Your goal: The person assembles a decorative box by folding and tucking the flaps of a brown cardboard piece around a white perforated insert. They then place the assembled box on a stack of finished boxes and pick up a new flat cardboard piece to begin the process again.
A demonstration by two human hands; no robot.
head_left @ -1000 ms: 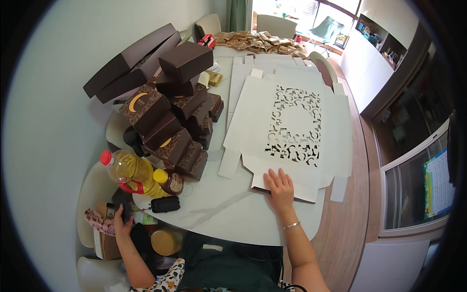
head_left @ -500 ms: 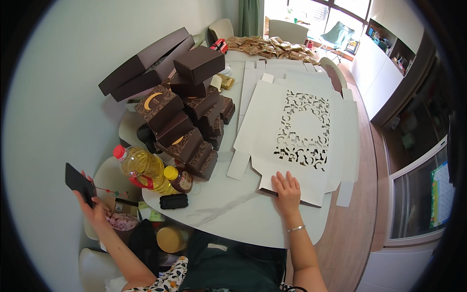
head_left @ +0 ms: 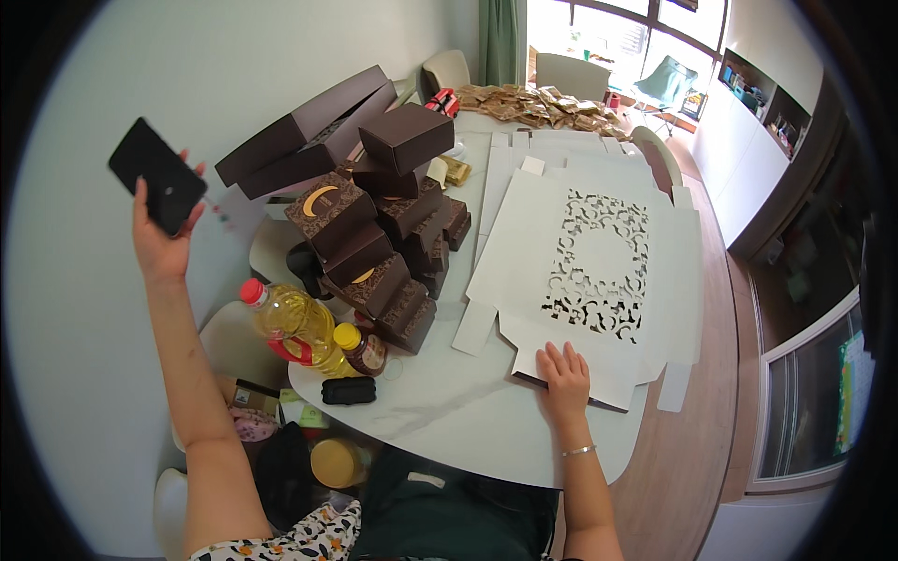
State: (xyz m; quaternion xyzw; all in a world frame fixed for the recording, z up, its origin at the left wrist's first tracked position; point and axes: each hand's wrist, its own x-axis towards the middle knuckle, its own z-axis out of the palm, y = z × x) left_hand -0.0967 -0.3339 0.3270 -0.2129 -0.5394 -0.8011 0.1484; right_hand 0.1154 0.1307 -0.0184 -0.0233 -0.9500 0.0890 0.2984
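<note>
At the far left, raised beside the wall, my left hand (head_left: 165, 245) grips a black smartphone (head_left: 157, 176) with a beaded strap hanging from it. My right hand (head_left: 565, 376) lies flat, fingers apart, on the near edge of a flat white cardboard box blank (head_left: 514, 252). The blank has a lacy cut-out pattern and fold-out flaps, and more blanks lie under it. Left of it, dark brown patterned boxes (head_left: 330, 210) are piled up, some with a gold crescent.
A bottle of yellow oil (head_left: 297, 327) with a red cap, a brown jar (head_left: 359, 350) with a yellow lid and a black case (head_left: 349, 390) stand near the front left edge of the marble-look table (head_left: 449, 397). Gold packets (head_left: 543, 105) cover the far end. Chairs (head_left: 447, 72) surround the table.
My left hand has lifted the smartphone higher, its face turning more into sight. The view has shifted slightly. My right hand keeps its place on the cardboard.
</note>
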